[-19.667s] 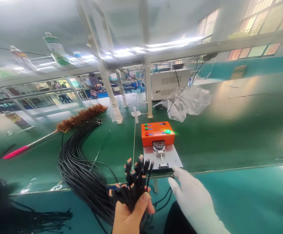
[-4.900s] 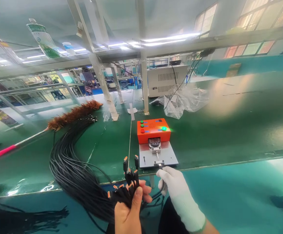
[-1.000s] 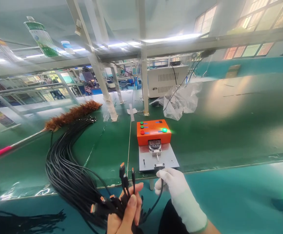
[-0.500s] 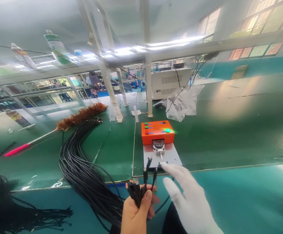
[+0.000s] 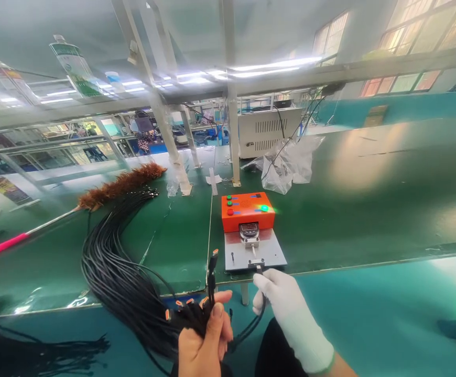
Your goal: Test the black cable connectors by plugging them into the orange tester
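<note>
My bare left hand (image 5: 208, 332) is closed round several black cables, whose plugs (image 5: 188, 309) with orange tips stick up out of the fist; one stands higher than the others. My right hand (image 5: 283, 306), in a white glove, pinches a single black cable (image 5: 260, 309) just behind its plug. That plug (image 5: 259, 269) is at the small block on the front edge of a metal plate (image 5: 234, 246); whether it sits inside the block I cannot tell. Behind the block are a digital gauge (image 5: 249, 230) and an orange box (image 5: 247, 212) with a lit green button.
A thick bundle of black cables (image 5: 106, 251) hangs over the green bench edge to the left, beside a brown duster (image 5: 121, 183) with a pink handle. More cables (image 5: 47, 340) are at lower left. Shelf posts (image 5: 234, 131), a plastic bag (image 5: 283, 167) and a grey cabinet (image 5: 269, 131) stand behind.
My right hand has gone from open fingers to pinching one cable, its plug now at the plate's front block. My left hand has shifted left and down with its cables. The view has turned slightly.
</note>
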The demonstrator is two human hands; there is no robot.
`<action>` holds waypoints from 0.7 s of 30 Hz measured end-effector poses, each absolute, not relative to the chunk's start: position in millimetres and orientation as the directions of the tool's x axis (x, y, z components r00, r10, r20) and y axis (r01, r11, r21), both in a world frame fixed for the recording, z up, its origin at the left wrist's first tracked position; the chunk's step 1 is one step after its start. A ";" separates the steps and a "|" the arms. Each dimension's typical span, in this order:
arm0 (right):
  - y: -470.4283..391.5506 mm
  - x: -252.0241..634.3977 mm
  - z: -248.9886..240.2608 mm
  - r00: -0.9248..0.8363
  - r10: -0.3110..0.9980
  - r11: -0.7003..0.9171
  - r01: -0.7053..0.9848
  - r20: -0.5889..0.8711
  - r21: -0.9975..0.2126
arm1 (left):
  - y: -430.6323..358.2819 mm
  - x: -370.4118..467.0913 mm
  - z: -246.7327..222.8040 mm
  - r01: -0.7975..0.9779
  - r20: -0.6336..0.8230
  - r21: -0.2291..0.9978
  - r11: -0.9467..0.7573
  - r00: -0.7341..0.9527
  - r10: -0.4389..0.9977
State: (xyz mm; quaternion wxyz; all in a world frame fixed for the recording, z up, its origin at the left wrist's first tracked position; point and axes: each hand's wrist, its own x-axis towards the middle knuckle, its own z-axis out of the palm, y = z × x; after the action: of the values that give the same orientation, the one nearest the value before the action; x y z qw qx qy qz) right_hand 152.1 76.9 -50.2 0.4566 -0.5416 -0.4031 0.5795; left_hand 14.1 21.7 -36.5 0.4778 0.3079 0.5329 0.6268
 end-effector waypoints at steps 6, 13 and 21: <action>86.5 149.0 -54.6 -0.045 0.959 -0.285 -0.161 -0.281 -0.945 | 21.3 13.5 -37.0 -0.253 -0.118 0.967 0.029 -0.343 0.932; 92.9 148.5 -59.3 -0.034 0.955 -0.294 -0.230 -0.294 -0.928 | 20.2 12.2 -35.8 -0.248 -0.080 0.969 0.002 -0.308 0.948; 94.0 146.8 -62.5 -0.042 0.950 -0.312 -0.228 -0.311 -0.922 | 21.9 11.7 -37.3 -0.301 -0.060 0.953 -0.038 -0.311 0.948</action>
State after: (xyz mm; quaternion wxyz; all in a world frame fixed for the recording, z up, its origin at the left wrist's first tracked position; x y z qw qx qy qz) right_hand 146.8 94.0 -62.5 0.4681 -0.5100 -0.3535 0.6292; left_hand 11.7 21.9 -37.3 0.4868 0.3278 0.4939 0.6416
